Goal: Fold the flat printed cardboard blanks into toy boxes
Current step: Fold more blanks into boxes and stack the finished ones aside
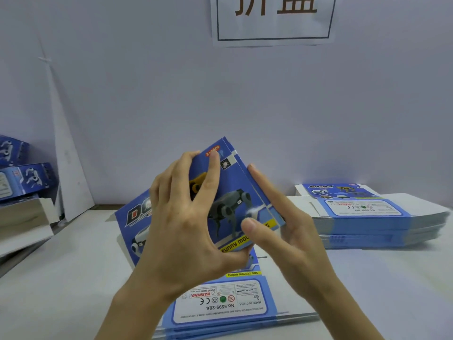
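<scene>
My left hand (186, 217) grips the blue blank (235, 185), thumb under its lower edge, fingers spread across its face. My right hand (284, 224) pinches its right edge. Just below the blank lies one near stack (220, 307) of flat blanks. Right of the blank is a second stack (362, 217). Far left of it are two folded boxes (29, 180), contents hidden.

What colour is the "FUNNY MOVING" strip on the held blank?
Yellow strip with dark letters, on the blue blank; head view.

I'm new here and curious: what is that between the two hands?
A blue printed blank, partly folded, as the head view shows. The left hand grips it from the left; the right hand pinches its right edge.
</scene>
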The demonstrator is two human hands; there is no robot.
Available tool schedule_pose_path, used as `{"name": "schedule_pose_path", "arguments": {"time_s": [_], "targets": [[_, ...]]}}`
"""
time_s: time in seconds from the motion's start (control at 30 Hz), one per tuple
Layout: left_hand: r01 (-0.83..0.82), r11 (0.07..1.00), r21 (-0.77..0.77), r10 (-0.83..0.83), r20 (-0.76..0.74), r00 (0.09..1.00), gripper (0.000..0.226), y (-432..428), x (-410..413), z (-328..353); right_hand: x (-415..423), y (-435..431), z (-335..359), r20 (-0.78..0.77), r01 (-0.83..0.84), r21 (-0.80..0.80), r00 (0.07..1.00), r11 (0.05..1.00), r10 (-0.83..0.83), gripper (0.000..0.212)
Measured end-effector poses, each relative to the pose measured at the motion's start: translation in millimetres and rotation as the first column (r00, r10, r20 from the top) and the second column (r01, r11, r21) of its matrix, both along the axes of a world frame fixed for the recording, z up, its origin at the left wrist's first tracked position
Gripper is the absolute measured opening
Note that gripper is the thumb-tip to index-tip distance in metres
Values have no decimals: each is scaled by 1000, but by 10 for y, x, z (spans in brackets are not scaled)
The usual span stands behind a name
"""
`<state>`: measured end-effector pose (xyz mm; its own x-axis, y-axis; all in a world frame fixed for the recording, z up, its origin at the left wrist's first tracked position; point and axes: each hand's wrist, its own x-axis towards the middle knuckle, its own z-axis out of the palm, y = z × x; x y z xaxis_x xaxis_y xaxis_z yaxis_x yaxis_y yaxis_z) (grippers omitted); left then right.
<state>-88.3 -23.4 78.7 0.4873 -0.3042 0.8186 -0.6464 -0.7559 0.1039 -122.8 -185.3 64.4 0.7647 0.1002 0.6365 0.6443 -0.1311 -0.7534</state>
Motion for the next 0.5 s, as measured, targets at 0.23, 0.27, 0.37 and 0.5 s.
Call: {"name": "schedule_pose_path", "arguments": {"time_s": [0.23, 0.27, 0.37, 0.5], "targets": [[38, 999, -21, -39, -16, 999, 109, 16, -6, -2, -4, 42, -18, 49, 118, -107, 992, 987, -114, 62], [45, 999, -13, -45, -25, 999, 110, 24, 2, 4, -7, 21, -7, 29, 94, -118, 995, 989, -91, 62], [64, 997, 54, -64, -3, 998, 108, 28, 19, 13, -23, 4, 12, -49, -30, -40, 998, 999, 28, 67], [67, 992, 111, -74, 60, 995, 104, -3, 20, -4, -19, 68, -15, -16, -22, 58, 1000, 998, 23, 65]]}}
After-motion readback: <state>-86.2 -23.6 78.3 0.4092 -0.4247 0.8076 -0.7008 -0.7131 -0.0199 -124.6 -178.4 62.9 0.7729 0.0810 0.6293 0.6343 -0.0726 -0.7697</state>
